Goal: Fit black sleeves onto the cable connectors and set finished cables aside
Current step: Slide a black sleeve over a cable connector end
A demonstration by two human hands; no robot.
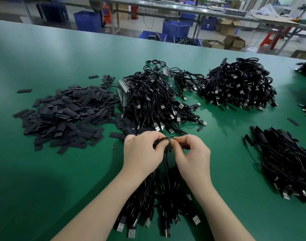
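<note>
**Connector strip pinched between both hands**

The left hand [141,150] and right hand [192,152] each pinch an end of a short dark row of cable connectors [164,140] above the green tabletop [62,171], probably steadying it for sleeving; the heap of flat black sleeves [65,115] lies within reach, left.

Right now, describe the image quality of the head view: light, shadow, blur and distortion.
Head view: overhead light leaves a soft sheen on the green table; a broad dark shadow lies at lower left beside the left hand; wide-angle distortion bows the table's far edge; the benches and blue crates behind look soft; the right hand and nearby cables are sharp.
</note>
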